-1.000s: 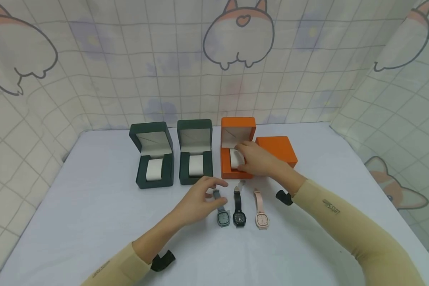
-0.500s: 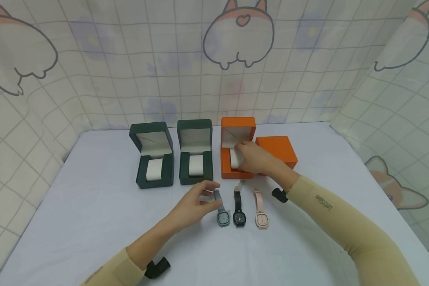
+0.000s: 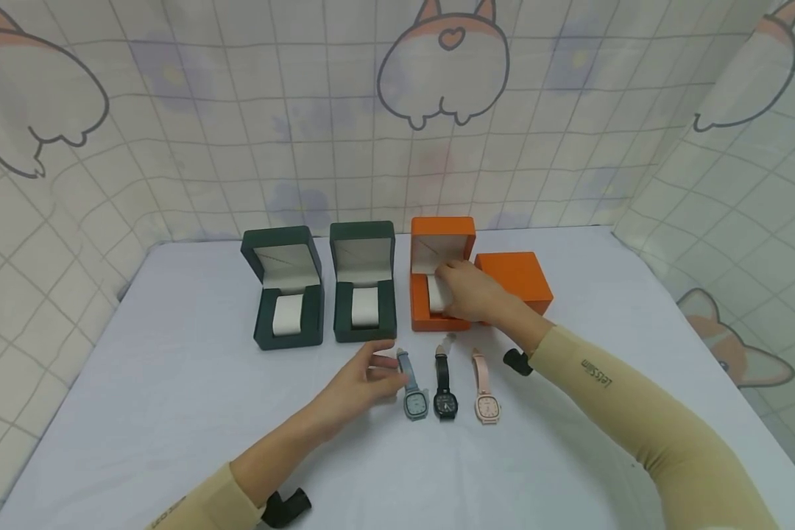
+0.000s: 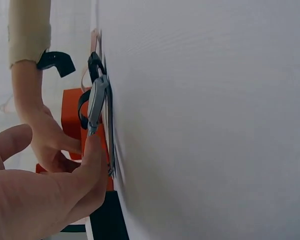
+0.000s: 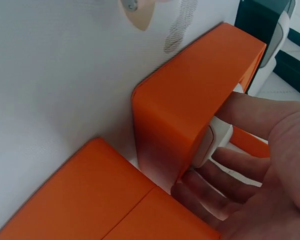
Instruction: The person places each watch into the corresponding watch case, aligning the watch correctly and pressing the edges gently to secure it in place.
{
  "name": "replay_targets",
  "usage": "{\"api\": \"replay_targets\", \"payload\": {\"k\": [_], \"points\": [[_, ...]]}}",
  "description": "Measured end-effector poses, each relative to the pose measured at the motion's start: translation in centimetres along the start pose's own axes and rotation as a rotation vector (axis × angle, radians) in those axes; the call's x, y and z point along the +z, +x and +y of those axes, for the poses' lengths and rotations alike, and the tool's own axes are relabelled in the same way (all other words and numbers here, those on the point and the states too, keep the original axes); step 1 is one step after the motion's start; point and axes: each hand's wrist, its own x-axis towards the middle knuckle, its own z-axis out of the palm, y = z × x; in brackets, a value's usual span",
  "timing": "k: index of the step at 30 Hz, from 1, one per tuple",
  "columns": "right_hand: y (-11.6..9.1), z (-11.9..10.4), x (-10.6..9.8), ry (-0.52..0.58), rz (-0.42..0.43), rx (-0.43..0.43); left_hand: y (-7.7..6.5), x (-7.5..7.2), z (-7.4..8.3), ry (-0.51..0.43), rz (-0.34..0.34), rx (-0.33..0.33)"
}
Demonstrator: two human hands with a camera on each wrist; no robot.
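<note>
My right hand (image 3: 475,293) reaches into the open orange watch box (image 5: 180,95). Its thumb and fingers grip the white watch cushion (image 3: 439,294) inside from either end, though the fingertips are partly hidden. My left hand (image 3: 358,386) is beside the blue watch (image 3: 415,403), thumb and fingers spread with a gap between them. In the left wrist view a fingertip of that hand lies close to the grey-blue watch case (image 4: 96,100); whether they touch I cannot tell. A black watch (image 3: 445,401) and a pink watch (image 3: 486,405) lie to its right.
Two open green watch boxes (image 3: 288,335) with white cushions stand left of the orange one. A closed orange box (image 3: 517,278) sits at its right, close beside it. White cloth (image 3: 192,368) covers the table, and a tiled-pattern curtain (image 3: 252,147) hangs behind.
My left hand has drawn back slightly to the left and toward me, away from the blue watch's strap. My right hand has shifted a little within the orange box, its forearm moving slightly left.
</note>
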Motion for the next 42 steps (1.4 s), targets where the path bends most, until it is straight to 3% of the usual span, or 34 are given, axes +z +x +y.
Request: {"api": "replay_targets", "payload": {"k": [11, 18, 42], "points": [[0.0, 0.0, 0.3, -0.017, -0.003, 0.002, -0.6, 0.5, -0.1, -0.046, -0.064, -0.063], [-0.1, 0.0, 0.2, -0.009, -0.004, 0.0, -0.5, 0.5, -0.2, -0.07, -0.072, -0.083], [-1.4, 0.3, -1.9, 0.219, 0.016, 0.005, -0.3, 1.0, 0.0, -0.12, -0.083, -0.079]]}}
